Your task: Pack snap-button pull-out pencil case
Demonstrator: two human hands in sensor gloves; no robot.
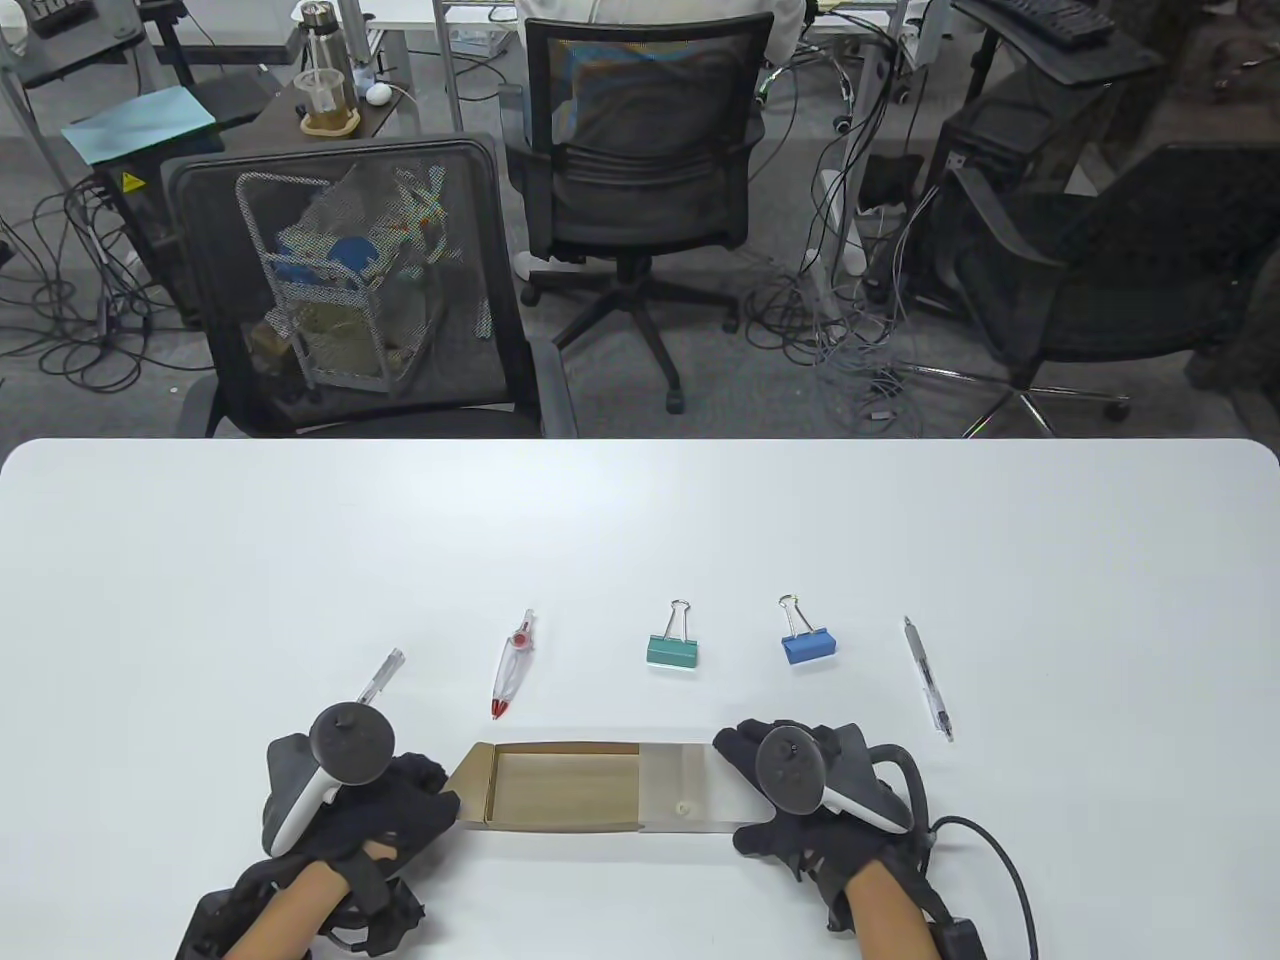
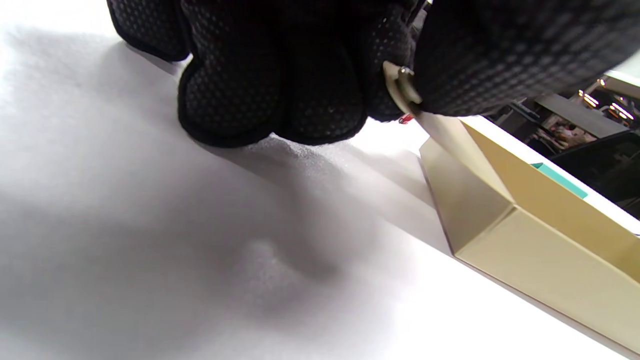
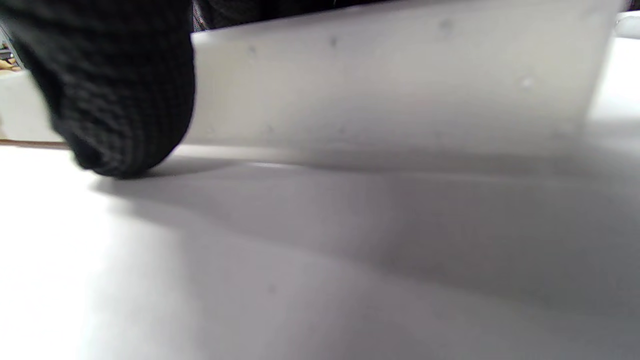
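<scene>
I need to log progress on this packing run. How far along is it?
Done: the tan drawer is pulled out of the white sleeve and looks empty.

In hand: the left hand pinches the drawer's pull flap; the right hand holds the sleeve.

Left: two pens, compass, green clip and blue clip lie unpacked on the table.

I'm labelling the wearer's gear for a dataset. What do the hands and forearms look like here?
Both the left hand and right hand wear black gloves; the left wrist view shows a dotted knit texture. A tracker sits on each hand's back: a dark round disc with a white-and-grey handle. Forearms are bare, without sleeves. Black straps wrap the wrists, and a black cable loops from the right wrist.
</scene>
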